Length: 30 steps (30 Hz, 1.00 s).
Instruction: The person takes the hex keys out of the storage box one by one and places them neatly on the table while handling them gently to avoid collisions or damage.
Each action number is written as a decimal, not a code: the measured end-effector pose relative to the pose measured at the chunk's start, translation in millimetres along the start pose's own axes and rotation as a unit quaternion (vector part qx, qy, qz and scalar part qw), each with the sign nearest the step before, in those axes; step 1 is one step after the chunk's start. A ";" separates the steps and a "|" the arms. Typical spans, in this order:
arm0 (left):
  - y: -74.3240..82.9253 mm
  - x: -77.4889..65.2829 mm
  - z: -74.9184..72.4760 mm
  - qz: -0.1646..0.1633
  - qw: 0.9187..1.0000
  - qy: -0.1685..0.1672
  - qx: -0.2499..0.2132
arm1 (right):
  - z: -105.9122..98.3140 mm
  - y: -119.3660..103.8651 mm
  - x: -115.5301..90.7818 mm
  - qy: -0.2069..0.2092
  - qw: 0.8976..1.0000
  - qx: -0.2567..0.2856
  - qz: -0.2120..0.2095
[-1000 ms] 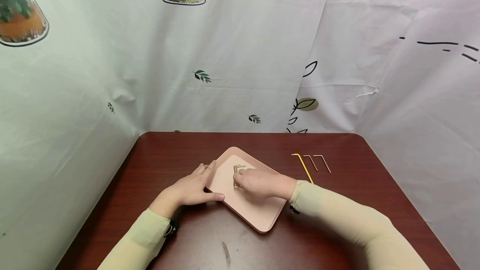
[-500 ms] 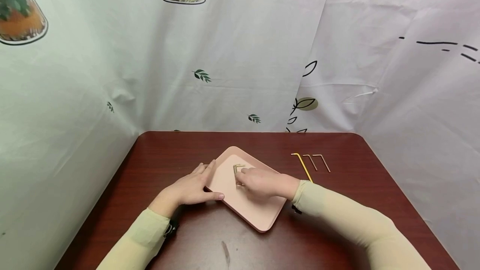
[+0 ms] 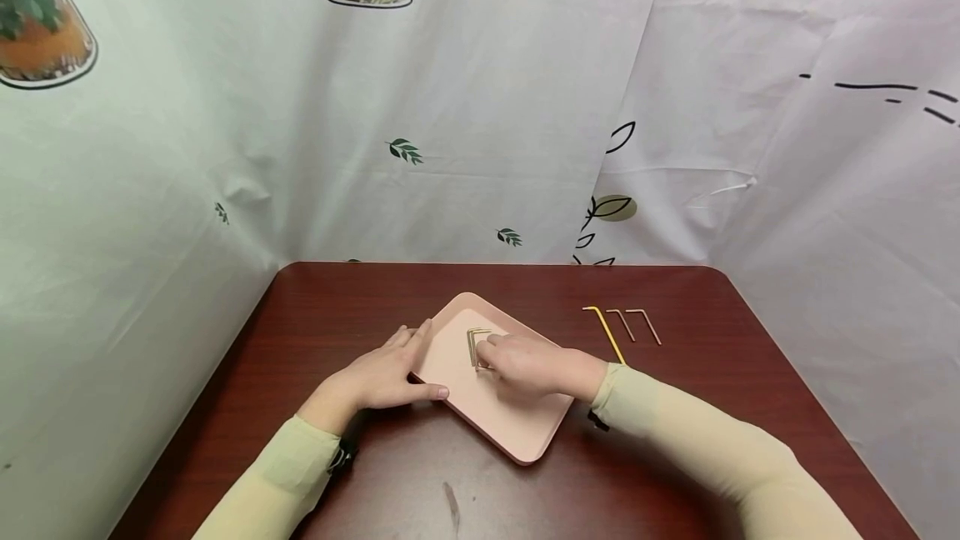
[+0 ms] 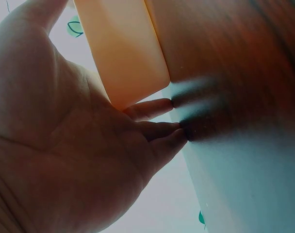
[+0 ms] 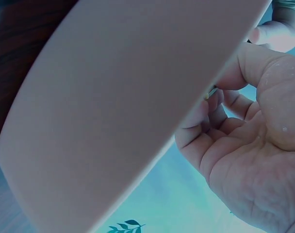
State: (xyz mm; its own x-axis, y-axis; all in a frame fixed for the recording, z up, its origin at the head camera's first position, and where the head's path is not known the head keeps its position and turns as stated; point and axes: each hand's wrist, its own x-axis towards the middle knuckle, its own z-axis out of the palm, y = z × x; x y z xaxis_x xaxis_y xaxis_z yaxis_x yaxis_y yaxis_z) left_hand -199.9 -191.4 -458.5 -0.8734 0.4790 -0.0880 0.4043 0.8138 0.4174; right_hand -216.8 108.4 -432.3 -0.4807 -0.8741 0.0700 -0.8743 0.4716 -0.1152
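We see pale printed cloth (image 3: 480,107) hanging round a dark red-brown table (image 3: 345,298), whose rounded far edge runs close to it. Near the table's middle lies a matte pink tray (image 3: 517,436), set askew, with rounded corners and a low raised rim; tabletop shows between it and the far, left and right edges. The left hand (image 3: 377,377), fingers straight and thumb spread, rests against the tray's left corner, gripping nothing. The right hand (image 3: 522,363) reaches over the tray with fingers curled, and from its wrist we see a small brassy tip pinched between them and the thumb. To the tray's right, well apart from it, lies a yellow L-shaped key (image 3: 611,338), its lower end meeting the right sleeve (image 3: 667,415). Beside it lie two shorter dull metal keys (image 3: 651,327), apart and roughly parallel. Inside the tray, slim gold-toned L-shaped keys (image 3: 472,348) sit bunched at the right fingertips, pink floor to their left; we cannot tell how many.
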 end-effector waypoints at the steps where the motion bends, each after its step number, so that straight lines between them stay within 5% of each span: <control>1: 0.1 -0.1 -0.1 0.000 1.000 0.000 0.000 | -0.4 -0.3 -0.5 0.000 1.000 -0.001 0.000; 30: -1.4 0.2 -0.3 0.000 1.000 -0.006 -0.003 | -8.6 4.0 -16.0 0.033 0.999 0.026 0.012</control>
State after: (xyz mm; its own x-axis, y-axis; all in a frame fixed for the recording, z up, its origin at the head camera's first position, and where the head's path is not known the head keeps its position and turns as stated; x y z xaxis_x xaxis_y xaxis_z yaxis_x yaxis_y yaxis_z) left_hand -200.7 -192.5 -458.8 -0.8700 0.4829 -0.0997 0.4026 0.8123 0.4220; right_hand -213.2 125.3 -425.4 -0.5057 -0.8528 0.1307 -0.8589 0.4833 -0.1697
